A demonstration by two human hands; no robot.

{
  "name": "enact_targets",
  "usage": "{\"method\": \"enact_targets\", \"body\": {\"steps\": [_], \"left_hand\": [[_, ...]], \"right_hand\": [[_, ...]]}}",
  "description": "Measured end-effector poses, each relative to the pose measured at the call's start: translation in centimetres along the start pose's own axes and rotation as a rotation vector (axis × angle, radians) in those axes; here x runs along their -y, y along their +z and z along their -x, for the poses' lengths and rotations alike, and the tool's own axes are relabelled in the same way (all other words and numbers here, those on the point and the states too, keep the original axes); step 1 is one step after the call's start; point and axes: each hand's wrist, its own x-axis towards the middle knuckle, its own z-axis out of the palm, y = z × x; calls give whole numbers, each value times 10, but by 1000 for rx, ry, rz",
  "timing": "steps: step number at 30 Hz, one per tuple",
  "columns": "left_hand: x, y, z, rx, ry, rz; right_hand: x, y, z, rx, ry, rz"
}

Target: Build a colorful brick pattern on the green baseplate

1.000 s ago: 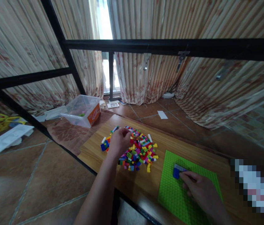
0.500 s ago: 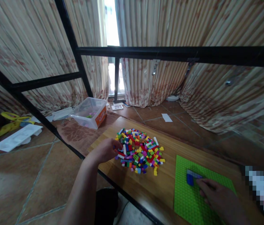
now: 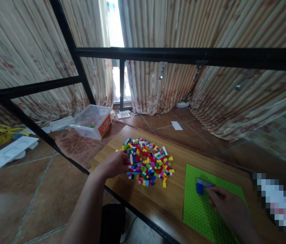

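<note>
My left hand [image 3: 117,164] reaches in at the left edge of a loose pile of small coloured toy bricks [image 3: 155,163]. Its fingers are curled down among the bricks, and whatever they grip is hidden. On the right, my right hand [image 3: 226,202] is over a green studded baseplate [image 3: 191,206]. Thumb and forefinger are pinched on the right end of a small blue and grey brick piece [image 3: 200,188]. Whether that piece is pressed onto the plate or held just above it, I cannot tell.
Both pile and baseplate lie on a low wooden table [image 3: 170,200]. Behind it a clear plastic box [image 3: 92,122] with an orange label stands on a brown mat. A black metal frame [image 3: 143,53] crosses in front of the curtains. White trays [image 3: 8,152] lie on the tiled floor.
The camera view has shifted slightly to the right. My left hand stays at the pile's left edge, its fingers more tucked in. My right hand still pinches the blue and grey piece.
</note>
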Motion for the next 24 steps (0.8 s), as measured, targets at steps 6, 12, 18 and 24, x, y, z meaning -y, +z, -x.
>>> {"method": "enact_targets", "body": {"steps": [6, 12, 18, 24], "left_hand": [[0, -5, -5, -108, 56, 242], [-34, 11, -17, -122, 105, 700], [-100, 63, -25, -9, 4, 1154], [-137, 99, -24, 66, 16, 1302]], "right_hand": [[5, -1, 4, 15, -61, -62], [29, -6, 13, -157, -95, -169], [72, 17, 34, -101, -251, -696], [88, 35, 41, -18, -404, -917]]}}
